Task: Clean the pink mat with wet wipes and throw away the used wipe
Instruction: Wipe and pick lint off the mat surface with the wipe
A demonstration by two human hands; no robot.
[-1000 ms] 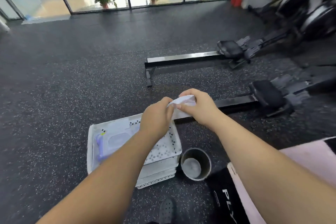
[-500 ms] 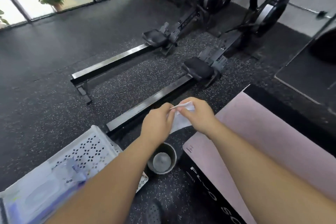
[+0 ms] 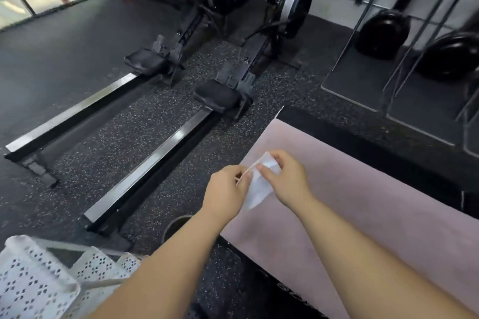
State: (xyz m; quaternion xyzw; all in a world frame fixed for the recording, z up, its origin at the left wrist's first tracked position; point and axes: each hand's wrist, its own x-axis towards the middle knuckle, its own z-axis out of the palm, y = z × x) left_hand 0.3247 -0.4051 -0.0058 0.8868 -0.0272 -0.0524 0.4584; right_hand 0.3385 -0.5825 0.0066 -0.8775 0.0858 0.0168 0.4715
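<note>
A white wet wipe (image 3: 259, 185) hangs between both hands, above the near left edge of the pink mat (image 3: 363, 202). My left hand (image 3: 226, 190) pinches its left edge and my right hand (image 3: 287, 179) pinches its upper right part. The pink mat lies on a black mat (image 3: 350, 134) and stretches from the centre to the lower right. A small round bin (image 3: 176, 225) stands on the floor left of the mat, mostly hidden behind my left forearm.
A white perforated basket (image 3: 39, 282) sits at the lower left. Two rowing machines (image 3: 181, 122) lie side by side on the speckled floor to the left of the mat. A rack with black balls (image 3: 383, 33) stands at the far right.
The view has swung right, so the basket slid to the lower left corner and the pink mat now fills the right. Both hands, still holding the wipe, now hang over the mat's edge.
</note>
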